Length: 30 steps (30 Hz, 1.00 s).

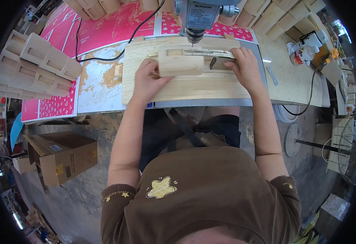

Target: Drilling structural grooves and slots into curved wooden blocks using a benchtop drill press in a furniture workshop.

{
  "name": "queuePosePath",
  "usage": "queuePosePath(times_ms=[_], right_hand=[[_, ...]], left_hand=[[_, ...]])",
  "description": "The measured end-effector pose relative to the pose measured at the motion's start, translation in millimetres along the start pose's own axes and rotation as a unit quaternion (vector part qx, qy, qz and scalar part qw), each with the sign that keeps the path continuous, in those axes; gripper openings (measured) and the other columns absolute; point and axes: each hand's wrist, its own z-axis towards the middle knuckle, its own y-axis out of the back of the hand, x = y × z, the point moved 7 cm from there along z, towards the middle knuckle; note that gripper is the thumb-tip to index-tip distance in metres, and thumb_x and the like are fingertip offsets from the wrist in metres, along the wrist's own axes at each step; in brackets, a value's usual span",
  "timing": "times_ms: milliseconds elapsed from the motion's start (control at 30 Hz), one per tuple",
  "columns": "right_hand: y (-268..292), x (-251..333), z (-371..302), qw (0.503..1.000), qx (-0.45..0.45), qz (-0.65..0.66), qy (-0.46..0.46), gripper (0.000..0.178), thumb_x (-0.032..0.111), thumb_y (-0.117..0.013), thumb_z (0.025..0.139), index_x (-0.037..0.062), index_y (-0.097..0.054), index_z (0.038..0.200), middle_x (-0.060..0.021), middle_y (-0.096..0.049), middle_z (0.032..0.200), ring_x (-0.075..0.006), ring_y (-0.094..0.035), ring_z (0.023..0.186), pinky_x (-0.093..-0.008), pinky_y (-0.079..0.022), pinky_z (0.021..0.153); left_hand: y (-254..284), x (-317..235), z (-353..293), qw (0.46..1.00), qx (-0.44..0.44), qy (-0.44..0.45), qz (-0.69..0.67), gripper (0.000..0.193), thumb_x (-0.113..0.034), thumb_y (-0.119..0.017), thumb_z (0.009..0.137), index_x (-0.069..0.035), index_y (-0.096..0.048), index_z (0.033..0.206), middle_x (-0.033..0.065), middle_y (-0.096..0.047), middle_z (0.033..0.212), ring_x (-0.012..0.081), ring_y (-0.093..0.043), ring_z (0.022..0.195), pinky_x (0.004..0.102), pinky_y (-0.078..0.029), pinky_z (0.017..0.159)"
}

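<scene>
My left hand (147, 79) is closed on the left end of a pale wooden block (181, 66), which is slightly smeared by motion. The block has a recess along its far side and lies under the chuck (195, 35) of a small bench drill (198, 14). Its thin bit points down just beyond the block. My right hand (245, 67) grips a dark metal plate (213, 63) with the thumb, its fingers over the end of a narrow metal strip (208, 52). Both hands are above a flat wooden board (202, 90).
Recessed wooden blocks (37, 67) are stacked at the left, with more (273, 16) at the back right. A black cable (104, 59) crosses the pink sheeting (117, 26). A light blue cutter-like tool (272, 76) and a tub (302, 55) are at the right. A cardboard box (64, 156) stands below left.
</scene>
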Motion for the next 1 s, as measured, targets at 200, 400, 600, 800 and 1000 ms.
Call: queuePosePath(times_ms=[200, 400, 600, 800, 1000], right_hand=[[-0.8, 18.8, -4.2, 0.998, 0.011, 0.06, 0.025, 0.035, 0.015, -0.071, 0.071, 0.003, -0.054, 0.099, -0.0114, -0.054, 0.089, -0.0315, -0.05, 0.084, -0.0397, -0.04, 0.074], [2.8, 40.8, -12.7, 0.994, 0.025, 0.102, 0.021, 0.031, 0.016, -0.071, 0.07, 0.0051, -0.057, 0.095, -0.0089, -0.056, 0.088, -0.0291, -0.051, 0.087, -0.0386, -0.04, 0.078], [5.2, 53.6, -21.4, 0.995, 0.04, 0.087, 0.036, 0.032, 0.018, -0.071, 0.068, 0.0064, -0.057, 0.094, -0.0081, -0.055, 0.088, -0.0279, -0.051, 0.088, -0.0395, -0.037, 0.083], [11.2, 20.3, -28.6, 0.998, 0.054, 0.01, -0.007, 0.031, 0.019, -0.071, 0.069, 0.0082, -0.057, 0.095, -0.0062, -0.055, 0.087, -0.0271, -0.051, 0.088, -0.0399, -0.036, 0.082], [7.3, 31.9, -21.4, 0.997, 0.039, 0.067, 0.019, 0.032, 0.013, -0.07, 0.069, 0.0041, -0.057, 0.097, -0.0096, -0.056, 0.088, -0.0298, -0.05, 0.086, -0.0387, -0.039, 0.078]], left_hand=[[54.8, -10.3, -23.3, 0.999, 0.029, -0.02, -0.009, 0.03, -0.008, -0.081, 0.057, -0.002, -0.064, 0.082, 0.0008, -0.051, 0.073, 0.0112, -0.05, 0.07, 0.0242, -0.042, 0.065], [85.0, -39.7, -38.8, 0.998, 0.038, -0.049, 0.021, 0.028, -0.006, -0.081, 0.056, -0.002, -0.063, 0.077, 0.0007, -0.052, 0.069, 0.0113, -0.05, 0.068, 0.0241, -0.041, 0.064], [87.8, -42.1, -62.6, 0.997, 0.023, -0.061, 0.033, 0.029, -0.005, -0.08, 0.056, -0.002, -0.064, 0.081, 0.001, -0.052, 0.068, 0.0115, -0.049, 0.063, 0.0229, -0.04, 0.059], [143.1, -12.4, -87.4, 0.99, -0.121, 0.015, 0.072, 0.025, -0.002, -0.077, 0.064, -0.001, -0.065, 0.086, -0.0014, -0.054, 0.071, 0.007, -0.048, 0.061, 0.021, -0.038, 0.054], [122.9, -3.8, -65.6, 0.943, -0.176, 0.241, -0.146, 0.024, -0.02, -0.074, 0.075, 0.0, -0.061, 0.076, -0.0026, -0.053, 0.061, 0.0032, -0.042, 0.05, 0.0175, -0.034, 0.047]])
